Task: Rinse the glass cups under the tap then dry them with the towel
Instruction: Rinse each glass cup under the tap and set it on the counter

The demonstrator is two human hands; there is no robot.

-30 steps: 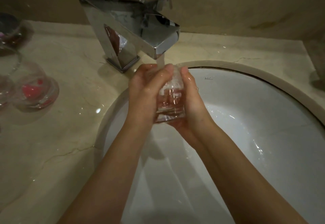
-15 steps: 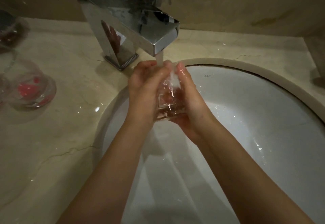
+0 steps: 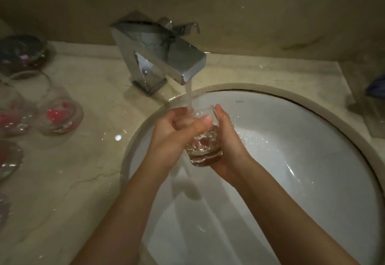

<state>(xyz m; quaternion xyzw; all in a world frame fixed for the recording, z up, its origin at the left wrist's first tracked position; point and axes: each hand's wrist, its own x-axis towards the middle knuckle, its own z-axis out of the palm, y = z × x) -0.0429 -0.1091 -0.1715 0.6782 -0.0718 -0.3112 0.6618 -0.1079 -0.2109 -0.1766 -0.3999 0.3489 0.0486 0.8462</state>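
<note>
Rinse step in hand. I've got the glass cup (image 3: 203, 148) upright over the sink (image 3: 312, 160), directly under the tap (image 3: 166, 56), stream (image 3: 189, 96) dropping into its mouth. Right hand (image 3: 227, 139) is wrapped round the far side and base, gripping it. Left hand (image 3: 177, 131) is closed against the near side, fingers curled at or over the rim (can't tell if any are inside the cup).

How I'd do it well:
- Keep the right hand as the carrier, low on the thick base. Wet glass is slippery, so the grip should cup under it rather than pinch the wall.
- Rotate the cup so water reaches the whole inner wall, left-hand fingers wiping rim and inside.
- Tip it out over the sink, not over the desk (image 3: 83, 181), then one more fill and dump.
- Stay low in the basin; a drop from here onto ceramic would likely crack it.

More glass cups (image 3: 60, 114) wait on the desk to the left, some showing red inside. No towel in view that I can identify.

Writing: small dark mark on the sink's inner back wall (image 3: 240, 101), looks like a maker's logo, too small to read. Nothing legible on tap or cups.
</note>
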